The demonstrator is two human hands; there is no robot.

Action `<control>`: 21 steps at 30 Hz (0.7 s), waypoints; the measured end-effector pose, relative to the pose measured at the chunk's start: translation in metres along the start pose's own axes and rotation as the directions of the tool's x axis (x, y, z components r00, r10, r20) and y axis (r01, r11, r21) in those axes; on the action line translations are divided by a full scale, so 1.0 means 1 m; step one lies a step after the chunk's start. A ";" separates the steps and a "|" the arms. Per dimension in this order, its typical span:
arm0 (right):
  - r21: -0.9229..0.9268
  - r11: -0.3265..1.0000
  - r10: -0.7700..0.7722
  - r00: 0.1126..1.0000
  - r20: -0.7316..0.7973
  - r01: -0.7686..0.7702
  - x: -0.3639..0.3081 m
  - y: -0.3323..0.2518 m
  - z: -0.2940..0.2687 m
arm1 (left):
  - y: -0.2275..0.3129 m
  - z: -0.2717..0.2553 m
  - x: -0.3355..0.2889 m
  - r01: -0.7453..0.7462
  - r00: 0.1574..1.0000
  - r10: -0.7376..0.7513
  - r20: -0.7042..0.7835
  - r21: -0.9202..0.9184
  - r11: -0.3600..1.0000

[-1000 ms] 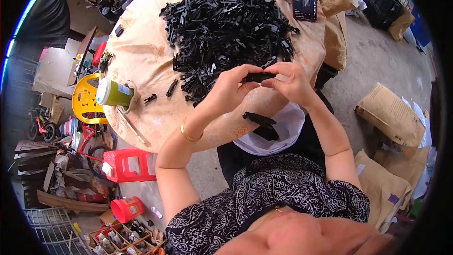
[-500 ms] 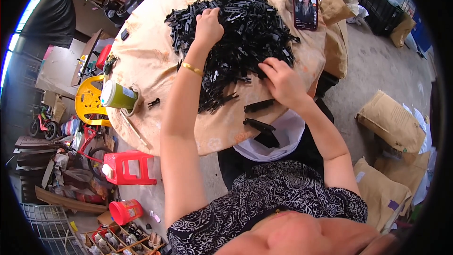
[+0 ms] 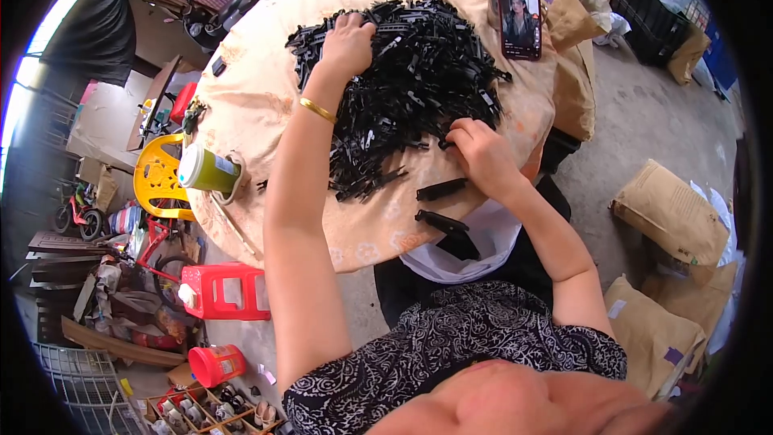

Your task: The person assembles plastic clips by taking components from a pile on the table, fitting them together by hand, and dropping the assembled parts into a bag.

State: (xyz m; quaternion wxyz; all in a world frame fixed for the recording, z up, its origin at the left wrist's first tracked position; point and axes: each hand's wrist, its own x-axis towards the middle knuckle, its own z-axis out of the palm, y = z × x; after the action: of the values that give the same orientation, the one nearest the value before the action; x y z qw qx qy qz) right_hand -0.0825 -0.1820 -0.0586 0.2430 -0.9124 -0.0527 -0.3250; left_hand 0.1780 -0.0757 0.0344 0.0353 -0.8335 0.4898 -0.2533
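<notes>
Black, narrow, glossy plastic pieces [image 3: 411, 72] lie heaped on the round bench [image 3: 262, 97] under its peach, flower-patterned cloth. At the heap's far left, the left hand [image 3: 348, 47] has its fingers bent down onto the pieces; whether it pinches one is hidden. At the near right edge, the right hand [image 3: 485, 155] curls its fingers beside a dark piece; its grip cannot be told. Working well here likely means light fingertips, easing one piece out lengthwise so neighbours don't snag. Heaped pieces point every way. Nearer the body, one long black bar [image 3: 442, 190] lies nearly crosswise, its right end tipped slightly away.
</notes>
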 end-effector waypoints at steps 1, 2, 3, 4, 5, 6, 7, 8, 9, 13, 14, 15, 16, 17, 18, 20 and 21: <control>0.003 1.000 -0.002 1.000 0.001 0.002 0.000 -0.001 0.000 | -0.004 0.001 0.003 0.003 1.000 -0.003 0.002 0.002 1.000; -0.014 1.000 -0.013 0.999 0.035 0.013 0.001 -0.004 -0.002 | -0.009 0.001 0.005 0.047 0.983 -0.023 0.180 -0.132 0.990; -0.036 0.999 -0.018 0.997 0.069 0.020 0.001 -0.003 -0.004 | -0.009 0.001 0.009 0.109 0.936 -0.012 0.351 -0.260 0.960; -0.040 0.999 -0.015 0.997 0.070 0.017 0.002 -0.004 -0.006 | -0.010 0.001 0.012 0.135 0.920 -0.049 0.390 -0.196 0.971; -0.050 0.998 -0.026 0.998 0.057 0.029 0.003 -0.005 -0.007 | -0.010 0.001 0.011 0.133 0.920 -0.046 0.389 -0.199 0.971; -0.057 0.997 -0.041 0.998 0.044 0.043 0.003 -0.007 -0.008 | -0.012 0.006 0.006 0.128 0.930 -0.044 0.366 -0.210 0.969; -0.056 0.997 -0.041 0.998 0.043 0.044 0.003 -0.006 -0.007 | -0.014 0.010 0.002 0.124 0.938 -0.042 0.343 -0.220 0.968; -0.026 0.998 -0.061 0.996 0.066 0.062 0.003 -0.002 -0.006 | -0.015 0.016 -0.002 0.151 0.922 -0.097 0.374 -0.117 0.982; 0.003 0.997 -0.078 0.993 0.090 0.078 0.005 -0.001 -0.006 | -0.016 0.016 -0.003 0.150 0.922 -0.097 0.374 -0.117 0.982; 0.107 0.992 -0.070 0.997 0.030 0.067 0.009 -0.001 -0.009 | -0.017 0.004 -0.014 0.215 0.896 -0.147 0.420 -0.120 0.969; 0.172 0.983 -0.058 0.998 -0.036 0.063 0.008 0.003 -0.007 | -0.014 -0.001 -0.019 0.203 0.908 -0.143 0.394 -0.114 0.973; 0.241 0.968 -0.042 0.994 -0.103 0.066 0.008 0.004 -0.005 | -0.011 -0.010 -0.027 0.192 0.919 -0.143 0.368 -0.102 0.976; 0.245 0.967 -0.044 0.994 -0.103 0.068 0.010 0.004 -0.005 | -0.010 -0.014 -0.037 0.161 0.950 -0.121 0.287 -0.121 0.980; 0.253 0.966 -0.027 0.991 -0.133 0.060 0.011 0.004 -0.005 | -0.009 -0.018 -0.045 0.163 0.949 -0.124 0.289 -0.117 0.980; 0.264 0.963 -0.013 0.987 -0.161 0.056 0.014 0.002 -0.005 | -0.007 -0.025 -0.054 0.211 0.967 -0.166 0.195 -0.241 0.947; 0.241 0.969 -0.002 0.972 -0.235 0.060 0.018 0.000 -0.006 | 0.005 -0.032 -0.067 0.218 0.968 -0.251 -0.015 -0.448 0.867; 0.219 0.974 0.005 0.952 -0.307 0.065 0.020 -0.002 -0.007 | 0.017 -0.042 -0.075 0.225 0.967 -0.256 -0.010 -0.445 0.867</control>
State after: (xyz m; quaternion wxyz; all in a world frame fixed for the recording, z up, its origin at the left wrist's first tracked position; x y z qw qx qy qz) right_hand -0.0710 -0.1848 -0.0409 0.3456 -0.8165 -0.0651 -0.4579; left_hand 0.1160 -0.0135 0.0367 -0.2029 -0.8649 0.4277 -0.1668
